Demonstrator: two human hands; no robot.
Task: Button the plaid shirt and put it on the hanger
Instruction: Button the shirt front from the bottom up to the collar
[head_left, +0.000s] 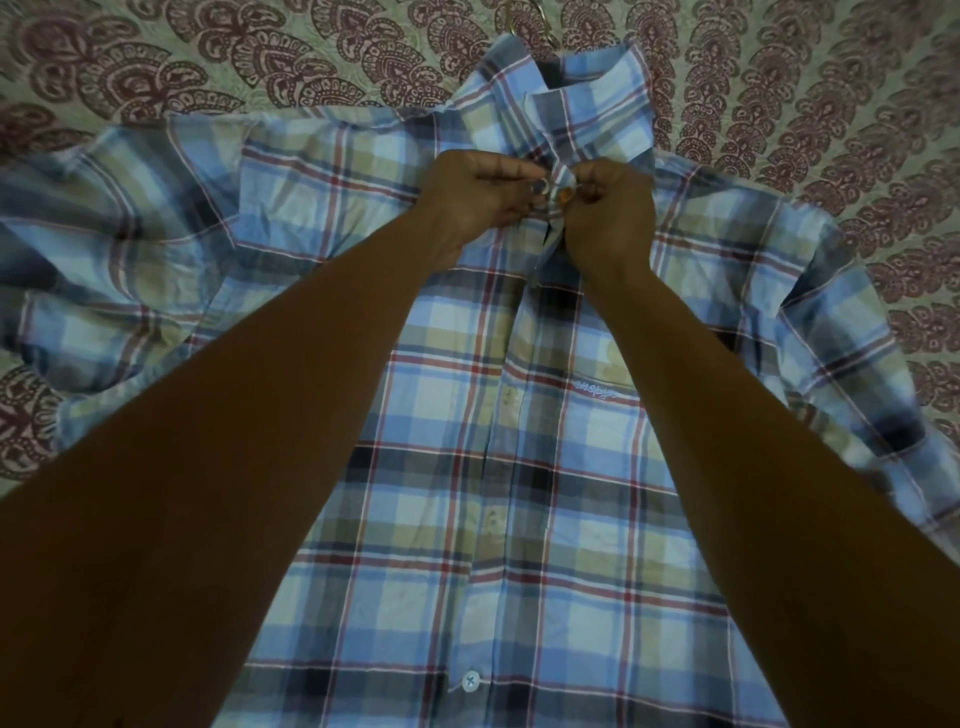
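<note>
Under the collar (587, 98), left hand (478, 195) and right hand (610, 221), arms outstretched, pinch the plaid shirt (519, 467).

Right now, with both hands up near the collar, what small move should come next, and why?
Probably push the button through its hole: the left hand pinches it, the right hand pinches the facing edge of the plaid shirt, and the front below already lies closed.

Both arms reach forward; left hand (478, 192) and right hand (608, 213) meet, fingers curled.
</note>
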